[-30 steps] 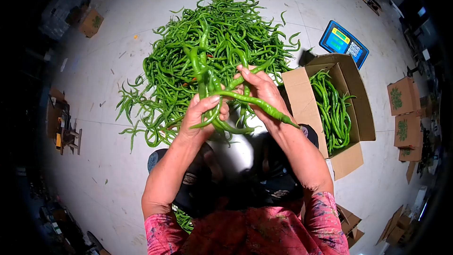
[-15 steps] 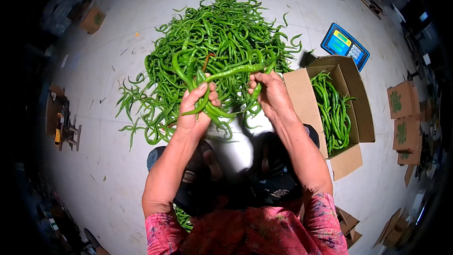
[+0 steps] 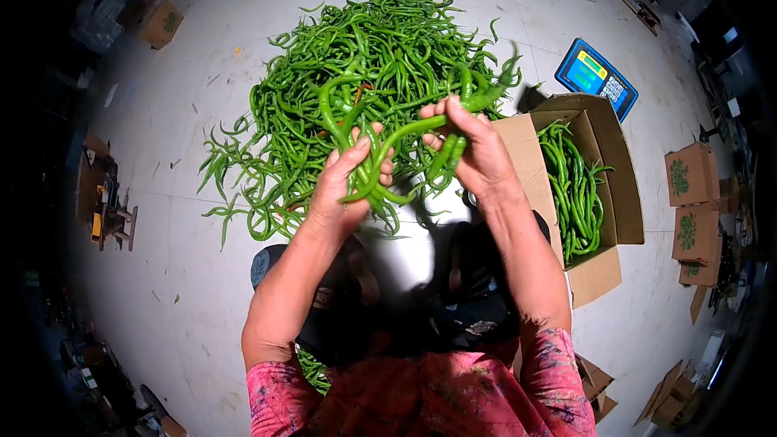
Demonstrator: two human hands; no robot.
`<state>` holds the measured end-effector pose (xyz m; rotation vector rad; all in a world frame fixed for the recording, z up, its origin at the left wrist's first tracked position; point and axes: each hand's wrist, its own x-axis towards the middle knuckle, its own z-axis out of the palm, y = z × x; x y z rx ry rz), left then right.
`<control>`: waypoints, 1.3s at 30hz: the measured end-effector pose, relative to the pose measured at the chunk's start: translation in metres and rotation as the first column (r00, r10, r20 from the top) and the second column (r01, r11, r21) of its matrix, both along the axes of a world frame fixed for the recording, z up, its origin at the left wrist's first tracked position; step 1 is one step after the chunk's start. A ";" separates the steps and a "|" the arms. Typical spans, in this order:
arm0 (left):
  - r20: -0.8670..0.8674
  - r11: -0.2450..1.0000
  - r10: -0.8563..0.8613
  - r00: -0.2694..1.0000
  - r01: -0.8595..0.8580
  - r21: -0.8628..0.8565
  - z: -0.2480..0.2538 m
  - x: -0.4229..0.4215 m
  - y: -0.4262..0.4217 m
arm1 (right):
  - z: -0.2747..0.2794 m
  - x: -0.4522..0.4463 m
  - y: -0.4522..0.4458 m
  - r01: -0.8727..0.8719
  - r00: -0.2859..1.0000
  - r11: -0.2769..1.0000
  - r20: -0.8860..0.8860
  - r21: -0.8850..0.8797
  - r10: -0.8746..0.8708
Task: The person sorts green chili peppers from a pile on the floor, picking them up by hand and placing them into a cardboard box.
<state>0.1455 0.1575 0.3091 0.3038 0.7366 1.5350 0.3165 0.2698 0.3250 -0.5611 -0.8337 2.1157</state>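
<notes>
Green peppers (image 3: 411,128) filled two curled grips: several in the left hand (image 3: 346,178), at least two in the right hand (image 3: 481,154). One heap (image 3: 388,40) lay ahead, one pepper-filled carton (image 3: 524,154) rightward.

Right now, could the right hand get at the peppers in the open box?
Likely yes: the box stands close to the right hand, its top open and nothing covering the peppers inside. That hand is holding other peppers, though, so may need freeing.

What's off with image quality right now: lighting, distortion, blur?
Head view: fisheye bowing, black corners; same view: floor near-white beside a dark shadow, edges dim; same view: green pepper past the right hand looks motion-blurred; same view: blue display lit, small text unreadable.
</notes>
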 end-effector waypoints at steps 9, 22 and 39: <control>-0.215 0.998 -0.068 0.974 0.067 -0.012 -0.001 -0.005 -0.001 | 0.002 0.016 0.016 -0.109 0.967 0.994 -0.232 0.005 0.108; -0.279 0.989 -0.144 0.950 0.146 -0.011 0.006 0.000 -0.002 | 0.002 0.003 -0.004 -0.131 0.990 0.991 0.051 -0.022 0.132; -0.244 0.992 -0.107 0.964 0.120 0.042 0.011 0.002 -0.002 | 0.004 -0.007 -0.026 -0.266 0.905 0.962 0.359 0.058 0.229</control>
